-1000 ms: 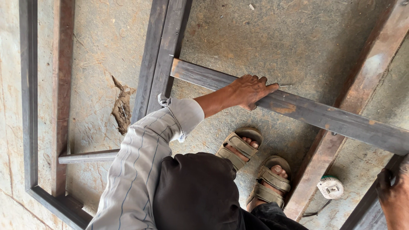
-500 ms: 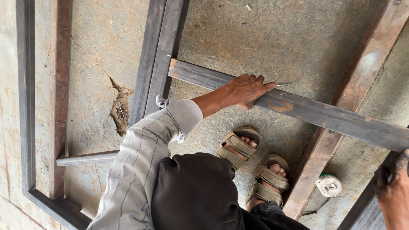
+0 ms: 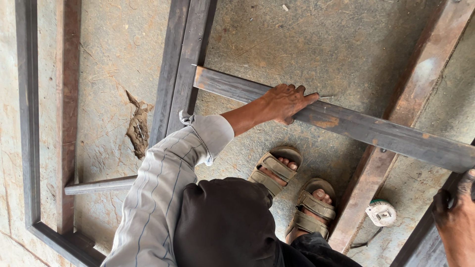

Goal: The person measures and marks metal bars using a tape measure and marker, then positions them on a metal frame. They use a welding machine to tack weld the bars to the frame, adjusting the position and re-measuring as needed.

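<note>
— Starting from the left edge of the frame, what lies on the ground?

— A dark rectangular frame of steel tube (image 3: 30,148) runs down the left side and turns at the lower left corner. Just inside it stands a rusty brown steel strip (image 3: 67,113), upright in the frame, and a short grey steel bar (image 3: 101,185) juts out from it toward the centre. On the bare concrete floor (image 3: 109,79) beside these lies a torn brown scrap (image 3: 138,126).

— And in the middle?

— A pair of dark steel tubes (image 3: 183,69) comes down from the top. One end of a long grey, rust-spotted steel bar (image 3: 376,131) butts against them and slants toward the right edge. The left hand (image 3: 287,103), reaching out of a striped grey sleeve (image 3: 163,188), lies flat on that bar, fingers spread along its top, pressing rather than gripping. Below it are two feet in tan strapped sandals (image 3: 297,193).

— Further right?

— A wide rusty steel beam (image 3: 410,94) crosses under the long bar, from the upper right corner down to the bottom centre. A small white tape measure (image 3: 381,213) rests on the floor beside it. At the lower right corner the right hand (image 3: 457,217) curls its fingers around a dark steel tube (image 3: 420,242), though it is cut off by the frame edge.
</note>
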`<state>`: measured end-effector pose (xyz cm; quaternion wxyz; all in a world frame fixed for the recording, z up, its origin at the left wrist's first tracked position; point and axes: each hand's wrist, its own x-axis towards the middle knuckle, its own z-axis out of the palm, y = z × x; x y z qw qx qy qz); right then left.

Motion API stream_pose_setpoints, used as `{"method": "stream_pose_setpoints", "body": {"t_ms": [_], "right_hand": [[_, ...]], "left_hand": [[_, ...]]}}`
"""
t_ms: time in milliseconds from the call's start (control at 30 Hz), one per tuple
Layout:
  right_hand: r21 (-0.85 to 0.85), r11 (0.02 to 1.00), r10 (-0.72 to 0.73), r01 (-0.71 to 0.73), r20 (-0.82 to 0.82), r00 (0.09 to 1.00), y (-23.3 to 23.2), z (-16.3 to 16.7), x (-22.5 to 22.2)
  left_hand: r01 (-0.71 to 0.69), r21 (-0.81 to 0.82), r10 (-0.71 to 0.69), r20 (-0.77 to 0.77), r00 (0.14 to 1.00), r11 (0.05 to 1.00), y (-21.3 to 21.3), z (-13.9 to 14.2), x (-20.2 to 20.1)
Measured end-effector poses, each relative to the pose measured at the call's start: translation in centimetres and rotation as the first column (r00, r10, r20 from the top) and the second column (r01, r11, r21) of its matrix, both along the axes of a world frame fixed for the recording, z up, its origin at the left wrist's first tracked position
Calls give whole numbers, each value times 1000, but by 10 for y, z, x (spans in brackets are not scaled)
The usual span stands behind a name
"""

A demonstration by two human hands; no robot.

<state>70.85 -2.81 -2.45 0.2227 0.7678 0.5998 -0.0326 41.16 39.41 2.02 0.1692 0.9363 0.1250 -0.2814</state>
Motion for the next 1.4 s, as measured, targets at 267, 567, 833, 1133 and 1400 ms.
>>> {"method": "stream_pose_setpoints", "body": {"t_ms": [267,567,833,1133,1400], "right_hand": [[51,932,-305,359,-423,853,-17,-6,9],[280,904,-261,322,-234,937,12,53,-4],[219,895,-314,390,-312,897,31,73,-14],[178,909,-315,377,-298,901,27,69,-11],[151,908,-333,390,-301,893,28,71,-11]], "left_hand": [[-16,-42,14,-45,999,999,-2,-11,-3],[11,-17,-14,-136,991,1000,-10,-11,-3],[-3,19,9,-300,954,1000,-16,11,13],[26,24,-16,-346,938,999,-17,13,13],[24,18,-17,-323,946,1000,-17,14,14]]}}
